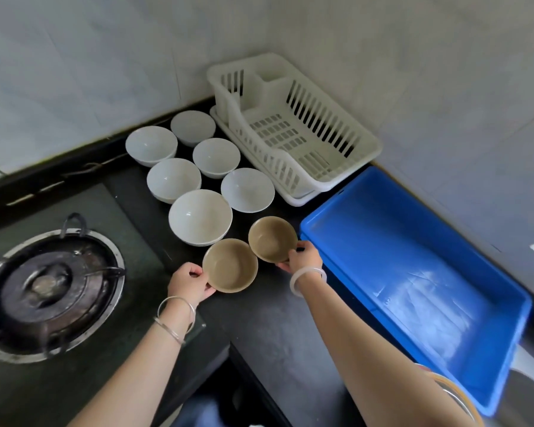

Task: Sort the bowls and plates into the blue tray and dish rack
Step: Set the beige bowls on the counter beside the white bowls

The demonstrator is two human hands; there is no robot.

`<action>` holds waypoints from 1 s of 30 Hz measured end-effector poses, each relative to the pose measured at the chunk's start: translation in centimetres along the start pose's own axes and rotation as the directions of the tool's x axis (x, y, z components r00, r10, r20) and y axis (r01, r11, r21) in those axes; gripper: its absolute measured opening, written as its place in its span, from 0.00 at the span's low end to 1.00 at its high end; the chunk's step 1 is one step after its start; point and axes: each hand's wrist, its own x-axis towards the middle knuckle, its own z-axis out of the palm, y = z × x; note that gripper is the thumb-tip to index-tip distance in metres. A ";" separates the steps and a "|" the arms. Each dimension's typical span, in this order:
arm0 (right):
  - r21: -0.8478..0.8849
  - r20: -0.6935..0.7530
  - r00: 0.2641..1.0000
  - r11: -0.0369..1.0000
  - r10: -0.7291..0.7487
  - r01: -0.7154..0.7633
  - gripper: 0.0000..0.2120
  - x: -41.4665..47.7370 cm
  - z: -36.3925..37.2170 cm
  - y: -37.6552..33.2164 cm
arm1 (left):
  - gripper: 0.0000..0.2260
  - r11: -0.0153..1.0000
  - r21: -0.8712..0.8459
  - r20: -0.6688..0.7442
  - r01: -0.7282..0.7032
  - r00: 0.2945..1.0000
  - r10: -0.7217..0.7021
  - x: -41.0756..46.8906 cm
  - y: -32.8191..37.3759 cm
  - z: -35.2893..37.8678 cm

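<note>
Blue tray (395, 254), long and deep, lies along the right end of the dark counter (272, 331), nothing in it. Just left of its near-left corner are two tan bowls.

- Right tan bowl (272, 238): the right hand (301, 257) pinches its near rim, thumb on top and fingers under. It sits just beside the tray wall.
- Left tan bowl (230, 265): the left hand (188, 282) grasps its near-left rim the same way. The two rims touch or nearly so.
- Whether either bowl is clear of the counter, I cannot tell.

Judgement: the step is carrying this pair to a container, most likely the tray.

- Lift the right bowl first, so the rims do not knock.
- Clear the tray wall before going across, then set the bowl flat on the floor at the far end, leaving room for the rest.
- A one-sided rim pinch tips easily, so keep each bowl level.

Around:

- Gas burner (48, 291) at left, well apart.
- White dish rack (367, 149) in the back corner, nothing in it, its end just beside the tray's far end.
- Six white bowls (200, 217) in two rows between burner and rack. The nearest is just behind the tan pair and could be nudged on the lift.
- Silver bangles (176, 315) on the left wrist and a pale bangle (307, 277) on the right could clink on rims.
- No plates in view.
</note>
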 end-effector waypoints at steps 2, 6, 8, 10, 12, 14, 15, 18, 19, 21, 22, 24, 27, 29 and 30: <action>0.037 -0.009 1.000 0.999 0.011 -0.011 0.15 0.1 0.2 -0.1 | 0.08 1.000 0.003 -0.009 0.001 1.000 -0.001 0.1 -0.1 0.2; 0.120 -0.001 1.000 0.993 0.011 -0.011 0.16 0.1 0.8 -0.4 | 0.06 1.000 0.003 -0.014 -0.004 1.000 0.004 0.3 0.1 0.3; 0.149 0.005 1.000 0.989 0.010 -0.011 0.15 0.0 1.0 -0.6 | 0.05 1.000 0.010 -0.024 0.004 1.000 -0.004 0.4 0.2 0.4; 0.149 0.014 1.000 0.989 0.015 -0.016 0.15 0.0 1.1 -0.7 | 0.05 1.000 0.026 -0.033 0.006 0.999 -0.006 0.4 0.3 0.5; 0.137 0.021 1.000 0.990 0.018 -0.020 0.16 0.1 1.1 -0.7 | 0.04 0.999 0.040 -0.041 0.004 0.999 -0.002 0.4 0.3 0.5; 0.134 0.028 0.999 0.991 0.021 -0.025 0.16 0.1 1.1 -0.8 | 0.05 0.999 0.037 -0.049 0.003 0.999 -0.002 0.5 0.3 0.6; 0.135 0.034 0.999 0.990 0.024 -0.029 0.17 0.2 1.0 -0.8 | 0.05 0.999 0.033 -0.049 0.003 0.999 -0.001 0.5 0.3 0.6; 0.147 0.072 0.997 0.988 0.039 -0.049 0.17 0.1 0.9 -0.8 | 0.03 1.000 0.004 -0.048 0.001 0.999 -0.001 0.4 0.2 0.6; 0.158 0.090 0.995 0.986 0.043 -0.057 0.18 -0.1 0.8 -0.8 | 0.04 1.000 -0.002 -0.049 -0.002 0.999 0.001 0.4 0.2 0.6; 0.181 0.128 0.991 0.981 0.046 -0.069 0.17 -0.5 0.3 -0.7 | 0.06 1.000 -0.003 -0.048 -0.005 0.999 0.005 0.3 0.0 0.6; 0.190 0.148 0.988 0.979 0.047 -0.076 0.16 -0.8 0.0 -0.6 | 0.07 1.000 -0.011 -0.044 -0.001 0.999 0.001 0.2 0.0 0.6; 0.190 0.175 0.984 0.979 0.042 -0.076 0.14 -1.6 -1.0 -0.1 | 0.11 0.999 -0.042 -0.031 0.014 0.999 -0.016 -0.2 -0.2 0.5; 0.143 0.197 0.980 0.990 -0.028 0.000 0.11 -3.1 -2.8 1.3 | 0.12 0.997 -0.063 -0.007 0.046 0.999 -0.047 -1.3 -0.9 0.5; 0.109 0.192 0.977 0.992 -0.088 0.068 0.09 -4.4 -4.4 2.2 | 0.13 0.998 -0.033 0.014 0.059 0.998 -0.059 -2.5 -1.7 0.7; 0.099 0.187 0.976 0.991 -0.113 0.096 0.09 -5.1 -5.3 2.7 | 0.13 0.998 -0.020 0.030 0.060 0.998 -0.060 -3.3 -2.2 0.9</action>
